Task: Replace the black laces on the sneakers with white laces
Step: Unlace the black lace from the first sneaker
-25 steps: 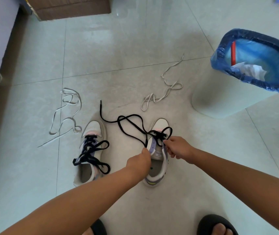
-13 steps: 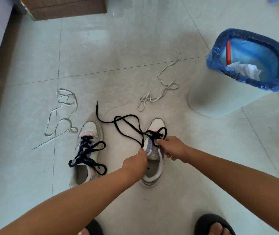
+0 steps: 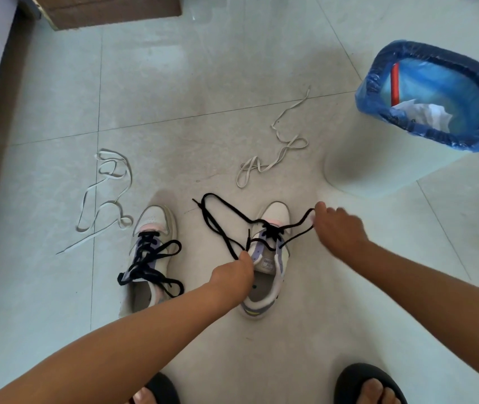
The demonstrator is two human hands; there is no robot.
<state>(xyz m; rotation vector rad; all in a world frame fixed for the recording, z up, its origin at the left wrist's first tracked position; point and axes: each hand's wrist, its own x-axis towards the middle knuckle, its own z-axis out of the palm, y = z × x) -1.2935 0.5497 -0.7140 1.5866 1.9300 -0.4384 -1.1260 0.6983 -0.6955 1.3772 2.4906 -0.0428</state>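
Two white sneakers stand on the tiled floor. The left sneaker (image 3: 153,258) is laced with a loose black lace (image 3: 151,263). The right sneaker (image 3: 267,258) has only a few lower eyelets threaded, and its black lace (image 3: 220,225) trails in a long loop to the left. My left hand (image 3: 232,275) pinches that lace beside the shoe's tongue. My right hand (image 3: 337,228), blurred, grips a loop of the same lace stretched out to the right of the toe. One white lace (image 3: 107,196) lies at the left, another white lace (image 3: 276,150) beyond the right shoe.
A white bin with a blue liner (image 3: 424,112) stands at the right, holding paper and a red stick. A cardboard box (image 3: 110,10) sits at the top left beside a wall. My feet in black sandals (image 3: 369,386) are at the bottom edge.
My right hand has moved from the shoe's tongue out to the right, drawing a loop of black lace out of the eyelets. My left hand stays by the tongue.
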